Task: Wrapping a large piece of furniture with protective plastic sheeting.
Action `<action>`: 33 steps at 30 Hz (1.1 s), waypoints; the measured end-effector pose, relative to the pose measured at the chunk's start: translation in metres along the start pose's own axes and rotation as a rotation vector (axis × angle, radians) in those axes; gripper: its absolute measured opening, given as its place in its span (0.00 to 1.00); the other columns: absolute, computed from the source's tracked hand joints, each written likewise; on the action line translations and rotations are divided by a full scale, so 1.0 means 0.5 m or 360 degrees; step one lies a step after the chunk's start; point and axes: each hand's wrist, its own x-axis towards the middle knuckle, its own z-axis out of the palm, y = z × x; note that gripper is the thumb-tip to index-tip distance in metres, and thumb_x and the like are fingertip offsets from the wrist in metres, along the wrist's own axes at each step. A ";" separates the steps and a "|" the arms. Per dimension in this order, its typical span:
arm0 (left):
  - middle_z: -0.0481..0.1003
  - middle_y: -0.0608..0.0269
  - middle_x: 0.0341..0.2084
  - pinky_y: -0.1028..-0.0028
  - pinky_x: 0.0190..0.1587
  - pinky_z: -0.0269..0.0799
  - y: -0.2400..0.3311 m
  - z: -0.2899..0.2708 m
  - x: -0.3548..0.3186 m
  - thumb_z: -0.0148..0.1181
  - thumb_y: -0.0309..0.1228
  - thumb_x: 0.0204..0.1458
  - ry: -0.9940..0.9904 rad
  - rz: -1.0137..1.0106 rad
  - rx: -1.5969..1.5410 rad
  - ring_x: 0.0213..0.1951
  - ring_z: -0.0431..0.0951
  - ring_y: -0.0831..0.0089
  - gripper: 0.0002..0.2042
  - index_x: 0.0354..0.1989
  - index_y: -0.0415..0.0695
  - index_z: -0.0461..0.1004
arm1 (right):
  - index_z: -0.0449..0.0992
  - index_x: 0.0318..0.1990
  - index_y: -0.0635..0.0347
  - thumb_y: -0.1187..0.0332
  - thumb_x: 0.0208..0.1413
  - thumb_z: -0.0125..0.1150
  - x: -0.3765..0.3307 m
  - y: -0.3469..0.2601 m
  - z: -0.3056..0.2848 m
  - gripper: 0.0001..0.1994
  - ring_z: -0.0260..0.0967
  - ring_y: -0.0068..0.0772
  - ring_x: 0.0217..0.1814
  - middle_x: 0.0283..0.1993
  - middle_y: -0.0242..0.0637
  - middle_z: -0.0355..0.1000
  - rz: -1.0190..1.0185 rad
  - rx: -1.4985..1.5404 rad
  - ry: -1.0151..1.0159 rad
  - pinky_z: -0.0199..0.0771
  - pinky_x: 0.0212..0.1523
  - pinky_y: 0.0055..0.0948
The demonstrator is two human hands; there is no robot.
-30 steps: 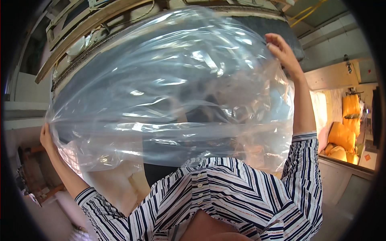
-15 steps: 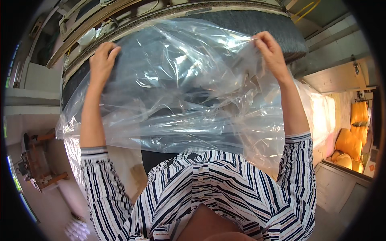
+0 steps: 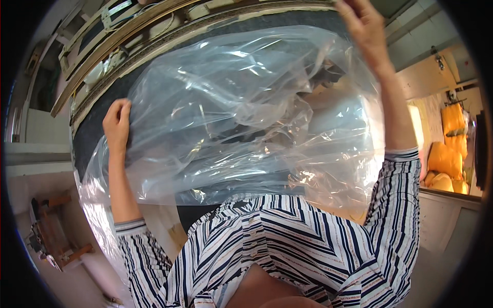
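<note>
A clear, crinkled plastic sheet (image 3: 226, 87) is spread loosely over the dark grey surface (image 3: 91, 123), short of its far edge. The sheet's margin is pinched in the closed left hand (image 3: 117, 120) toward the surface's left edge, presumably to hold it spread. The right hand (image 3: 363, 25) is raised at the far right corner, fingers half curled; whether film is gripped cannot be told.

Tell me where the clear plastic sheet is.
In the head view, the clear plastic sheet spreads mid-picture over the dark grey surface, between the left hand and the right hand.
</note>
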 end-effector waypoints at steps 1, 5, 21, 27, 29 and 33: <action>0.71 0.65 0.24 0.81 0.33 0.64 0.005 -0.011 -0.019 0.55 0.28 0.52 -0.0012 -0.0026 0.0008 0.28 0.68 0.80 0.06 0.31 0.37 0.72 | 0.71 0.42 0.59 0.69 0.52 0.57 -0.040 -0.012 0.019 0.10 0.65 0.22 0.38 0.38 0.32 0.70 0.0354 -0.0771 0.0030 0.66 0.36 0.24; 0.71 0.65 0.25 0.81 0.35 0.65 0.008 -0.074 -0.093 0.54 0.27 0.53 -0.0011 -0.0090 0.0151 0.30 0.68 0.81 0.06 0.31 0.36 0.71 | 0.72 0.40 0.59 0.73 0.45 0.56 -0.171 0.036 0.098 0.12 0.68 0.34 0.39 0.38 0.35 0.69 -0.0109 -0.1442 -0.0421 0.68 0.37 0.32; 0.72 0.59 0.28 0.74 0.37 0.66 -0.153 -0.136 -0.032 0.50 0.34 0.56 0.0179 -0.0067 0.0617 0.31 0.72 0.69 0.09 0.35 0.41 0.70 | 0.71 0.40 0.62 0.71 0.47 0.60 -0.044 0.134 -0.116 0.12 0.63 0.17 0.31 0.29 0.28 0.68 0.0913 -0.0671 0.0118 0.63 0.33 0.18; 0.72 0.60 0.28 0.75 0.37 0.66 -0.131 -0.153 -0.076 0.49 0.33 0.57 0.0190 -0.0157 0.0677 0.31 0.71 0.70 0.09 0.35 0.41 0.71 | 0.73 0.33 0.63 0.69 0.55 0.54 -0.190 0.072 -0.020 0.07 0.62 0.16 0.28 0.26 0.30 0.69 0.0169 -0.1097 0.0362 0.63 0.32 0.19; 0.72 0.60 0.29 0.75 0.38 0.66 -0.128 -0.159 -0.082 0.49 0.33 0.57 0.0211 -0.0118 0.0661 0.31 0.71 0.70 0.09 0.35 0.41 0.70 | 0.74 0.28 0.65 0.68 0.56 0.52 -0.273 -0.004 0.019 0.10 0.61 0.19 0.24 0.23 0.30 0.69 0.0621 -0.0672 0.0312 0.63 0.29 0.20; 0.72 0.60 0.30 0.75 0.39 0.66 -0.127 -0.163 -0.071 0.49 0.34 0.57 0.0197 -0.0102 0.0676 0.32 0.71 0.70 0.09 0.36 0.40 0.70 | 0.73 0.35 0.64 0.64 0.58 0.50 -0.433 0.002 0.109 0.12 0.66 0.20 0.36 0.33 0.30 0.71 0.1300 -0.0230 -0.0053 0.65 0.40 0.21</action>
